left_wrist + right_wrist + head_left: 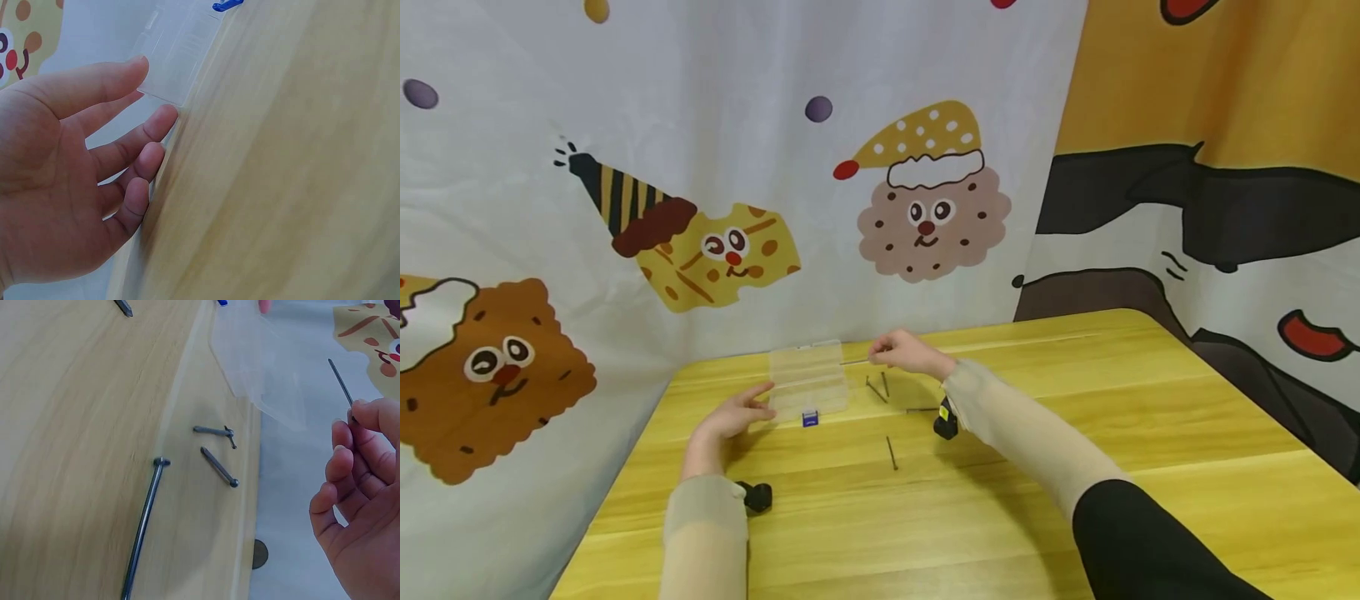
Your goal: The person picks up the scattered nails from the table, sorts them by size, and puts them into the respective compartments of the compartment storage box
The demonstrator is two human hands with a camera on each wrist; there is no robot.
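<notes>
A clear plastic box (808, 398) with a blue latch (810, 418) lies opened out at the back left of the table, its see-through lid (805, 362) toward the curtain. At the box's left end is my left hand (737, 414), fingers loosely bent and fingertips right at the edge; in the left wrist view its thumb (139, 72) overlaps the plastic. Between thumb and fingertips my right hand (910, 352) pinches a nail (340, 381), held above the table with its point toward the box's right side. The nail's head is hidden in the fingers.
Several more nails (891, 452) lie loose on the wooden table (820, 533), most of them right of the box and below my right forearm. Two nails (219, 467) cross or lie close together near the back edge. A printed curtain (820, 292) hangs just behind the table.
</notes>
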